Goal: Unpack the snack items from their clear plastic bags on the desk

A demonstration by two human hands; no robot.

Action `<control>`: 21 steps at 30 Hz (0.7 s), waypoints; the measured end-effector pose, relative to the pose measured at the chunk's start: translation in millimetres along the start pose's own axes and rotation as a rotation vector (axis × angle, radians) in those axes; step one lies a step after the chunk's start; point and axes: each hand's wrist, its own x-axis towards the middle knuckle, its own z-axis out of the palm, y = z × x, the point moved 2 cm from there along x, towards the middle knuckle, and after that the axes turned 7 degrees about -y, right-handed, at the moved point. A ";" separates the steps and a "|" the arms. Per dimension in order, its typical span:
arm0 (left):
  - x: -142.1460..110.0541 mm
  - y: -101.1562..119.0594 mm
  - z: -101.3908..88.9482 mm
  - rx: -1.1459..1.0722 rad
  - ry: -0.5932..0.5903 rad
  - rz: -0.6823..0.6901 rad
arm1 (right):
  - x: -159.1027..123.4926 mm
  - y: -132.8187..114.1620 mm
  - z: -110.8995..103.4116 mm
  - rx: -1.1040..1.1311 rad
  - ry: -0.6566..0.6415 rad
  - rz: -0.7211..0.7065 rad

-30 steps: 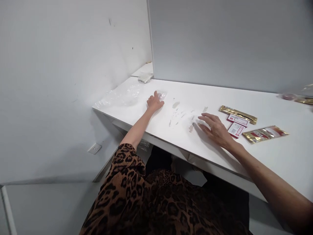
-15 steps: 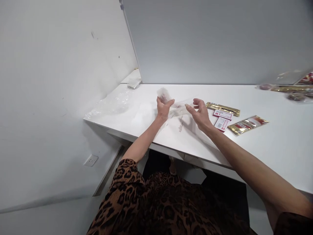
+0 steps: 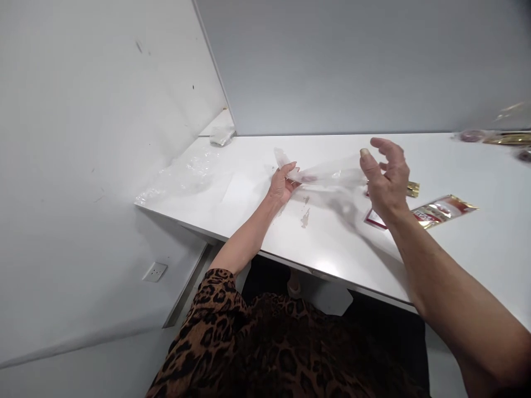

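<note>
A clear plastic bag (image 3: 327,176) is stretched above the white table (image 3: 257,210) between my two hands. My left hand (image 3: 282,185) pinches its left end, just above the tabletop. My right hand (image 3: 386,178) is raised higher, thumb and fingers curled around the bag's right end. Behind my right hand lie a gold foil packet (image 3: 443,210), a second gold packet (image 3: 412,189) mostly hidden by that hand, and a small red-and-white card (image 3: 374,220).
A sheet of clear plastic (image 3: 186,171) lies at the table's left end. A small clear pouch (image 3: 221,136) sits in the far corner by the grey partition. More packets (image 3: 493,138) lie at the far right. Chipped patches (image 3: 305,218) mark the tabletop. A wall socket (image 3: 154,271) sits low on the left.
My left hand picked the clear bag off the table and brought it toward the middle. My right hand left the tabletop, took the bag's other end and pulled it right and upward.
</note>
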 end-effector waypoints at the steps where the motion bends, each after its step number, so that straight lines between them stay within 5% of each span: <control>1: -1.2 0.0 0.6 0.012 -0.008 -0.011 | 0.6 -6.5 -5.5 -0.013 0.003 -0.017; 3: -3.9 -2.6 1.9 0.056 -0.046 -0.042 | 1.0 -19.9 -12.9 -0.019 -0.071 -0.014; 5: -6.4 -8.7 3.3 0.107 -0.095 -0.076 | -1.1 -29.5 -12.3 -0.003 -0.276 0.070; 8: -9.2 -19.4 4.7 0.158 -0.169 -0.120 | -11.2 -35.1 1.9 -0.012 -0.639 0.158; 11: -9.6 -24.6 4.2 0.174 -0.201 -0.117 | -23.0 -31.0 19.7 -0.042 -0.815 0.187; 21: -6.7 -20.7 1.0 0.077 -0.224 -0.166 | -14.2 3.7 25.6 0.314 -0.626 0.423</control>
